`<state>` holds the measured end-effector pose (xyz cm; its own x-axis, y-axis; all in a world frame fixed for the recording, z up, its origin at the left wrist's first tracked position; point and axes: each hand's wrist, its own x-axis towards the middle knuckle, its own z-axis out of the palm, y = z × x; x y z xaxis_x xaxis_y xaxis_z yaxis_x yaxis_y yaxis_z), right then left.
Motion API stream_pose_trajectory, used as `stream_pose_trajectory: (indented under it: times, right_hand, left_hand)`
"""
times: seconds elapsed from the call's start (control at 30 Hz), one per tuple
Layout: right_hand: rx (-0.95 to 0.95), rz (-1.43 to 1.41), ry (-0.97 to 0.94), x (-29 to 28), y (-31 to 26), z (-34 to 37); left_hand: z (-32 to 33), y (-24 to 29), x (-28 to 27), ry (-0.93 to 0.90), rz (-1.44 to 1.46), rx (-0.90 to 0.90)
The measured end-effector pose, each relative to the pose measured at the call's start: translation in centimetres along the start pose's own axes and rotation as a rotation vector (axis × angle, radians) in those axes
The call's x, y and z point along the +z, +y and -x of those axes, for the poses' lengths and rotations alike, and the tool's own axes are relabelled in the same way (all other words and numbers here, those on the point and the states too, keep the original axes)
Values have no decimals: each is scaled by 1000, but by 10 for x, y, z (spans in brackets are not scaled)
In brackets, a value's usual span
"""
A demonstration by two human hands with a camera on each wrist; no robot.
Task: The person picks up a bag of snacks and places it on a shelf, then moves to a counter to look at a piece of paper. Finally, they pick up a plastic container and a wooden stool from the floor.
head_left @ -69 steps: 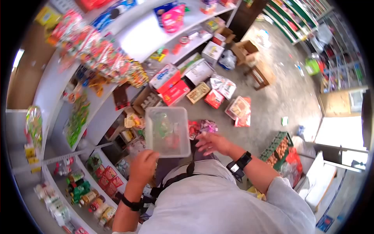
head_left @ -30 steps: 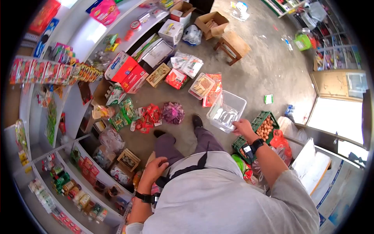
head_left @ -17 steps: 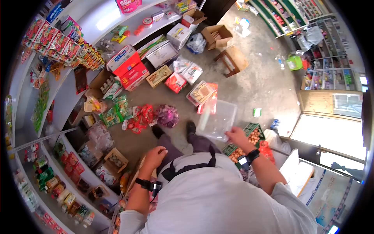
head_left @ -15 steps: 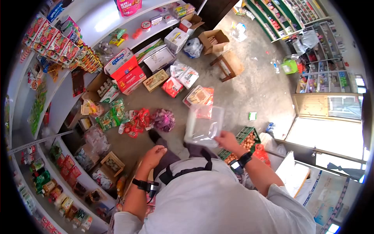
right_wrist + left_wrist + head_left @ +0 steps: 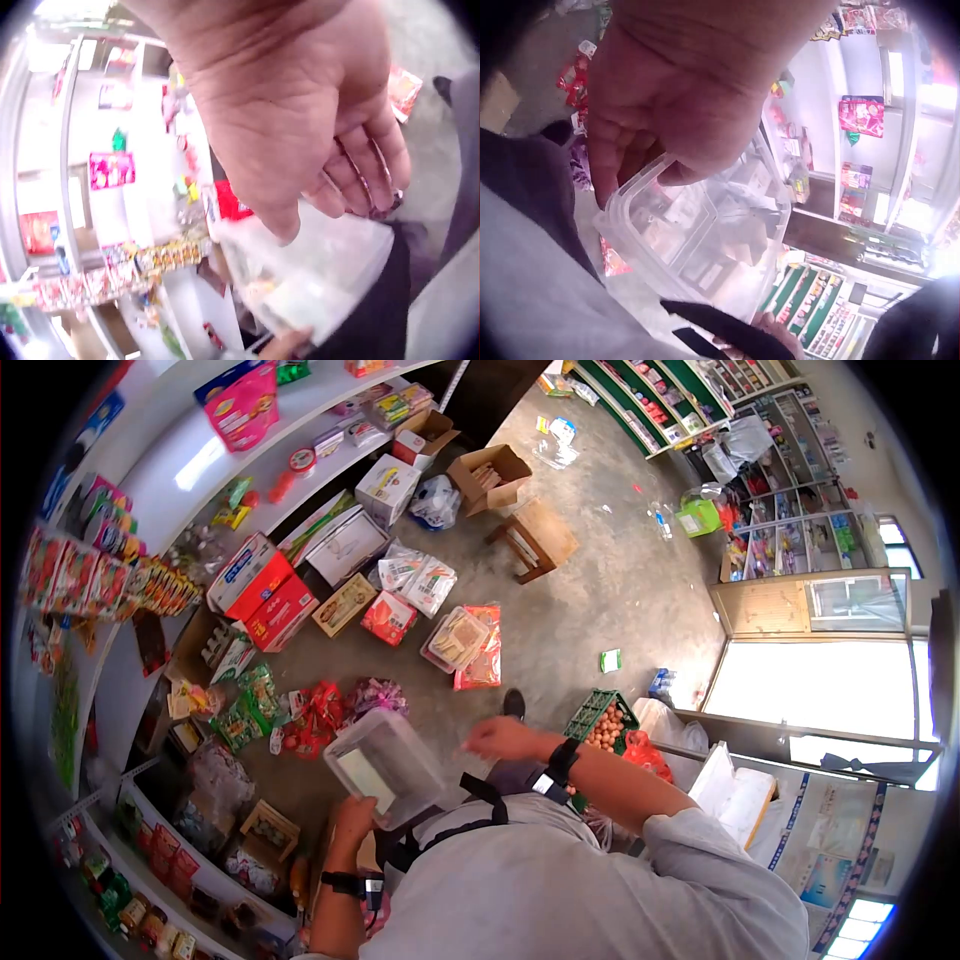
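A clear plastic container, rectangular with a raised rim, hangs tilted in front of the person's waist. The left hand grips its near left corner; in the left wrist view the left hand's curled fingers hook over the rim. Apart from the container, the right hand is held to its right with nothing in it. The right wrist view shows that right hand with loosely bent fingers, and the pale container beyond it.
Snack bags, including a red bag, and a red box lie on the floor. A lidded food tub and a wooden stool stand farther out. A green crate of eggs is at the right, stocked shelves at the left.
The container has moved left, from the right hand's hold into the left hand's grip. The right hand has let go. The left hand, with nothing in it half a second ago, now holds the rim.
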<state>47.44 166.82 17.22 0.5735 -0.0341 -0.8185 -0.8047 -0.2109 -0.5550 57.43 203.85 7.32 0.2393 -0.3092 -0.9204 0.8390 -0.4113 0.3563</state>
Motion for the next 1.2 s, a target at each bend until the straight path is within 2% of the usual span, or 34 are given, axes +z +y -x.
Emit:
stream_pose_trajectory:
  times: [0.03,0.1,0.17,0.23,0.27,0.3,0.37,0.4,0.47,0.5,0.53,0.57,0.6,0.67,0.7,0.73,0.8,0.87,0.93,0.97,1.03,1.07,1.1,1.13,1.17,1.2]
  right_hand:
    - [52,72,70,-32,39,-13]
    - [22,323,252,-112,84,-5]
    - [153,529,308,-192,164,-17]
    - [237,678,253,-279,234,-32]
    - [262,725,271,-321,260,-45]
    - [289,776,282,-364,285,-60]
    - [283,903,281,-445,332,-108]
    - [247,976,283,-488,354,-143]
    - [194,1103,246,-537,398,-207]
    - [85,1207,266,-556,386,-226]
    - [-113,1241,336,-570,409,-260]
    - [-10,1216,228,-580,401,-287]
    - [83,1199,124,-589,390,-312]
    - [-165,1695,145,-601,406,-365]
    - [-315,1933,170,-602,410,-391]
    - [-299,2062,144,-604,410,-416]
    - [-264,2306,109,-605,413,-463]
    - [-202,2549,167,-612,439,-520]
    - [-521,2685,173,-644,466,-570]
    - [-452,2553,74,-644,469,-588]
    - [-322,2485,-69,-643,472,-602]
    - [-408,2788,234,-649,492,-615]
    - [-404,3050,601,-655,514,-628]
    - [-584,3426,712,-667,542,-639]
    - [-828,3743,949,-678,567,-648]
    - [-979,3949,610,-675,556,-628]
  left_hand:
    - [-10,0,1,48,33,0]
    - [-32,-6,0,134,104,7]
    - [-53,-17,5,241,130,-8]
    - [-66,-21,24,425,45,-108]
    - [-71,-33,37,491,136,-93]
    - [-77,-43,60,558,231,-86]
    - [-72,-37,136,643,305,-210]
    - [-73,-41,180,616,412,-82]
    - [-93,-68,254,761,590,-55]
    - [-90,-74,286,726,572,-154]
    - [-97,-73,318,685,571,-240]
    - [-97,-74,348,648,580,-324]
    - [-92,-75,376,642,589,-333]
    - [-89,-63,433,623,633,-313]
    - [-93,-23,475,666,658,-281]
    - [-93,-16,499,703,703,-262]
    - [-94,-16,524,786,776,-221]
    - [-78,-78,518,833,742,-363]
    - [-59,-133,514,826,634,-579]
    - [-93,-80,548,909,887,-265]
    - [-97,-96,558,924,902,-290]
    - [-95,-101,563,929,906,-298]
    - [-99,-97,565,915,864,-330]
    - [-95,-111,564,911,853,-316]
    - [-92,-110,563,934,836,-340]
    - [-92,-106,558,950,817,-366]
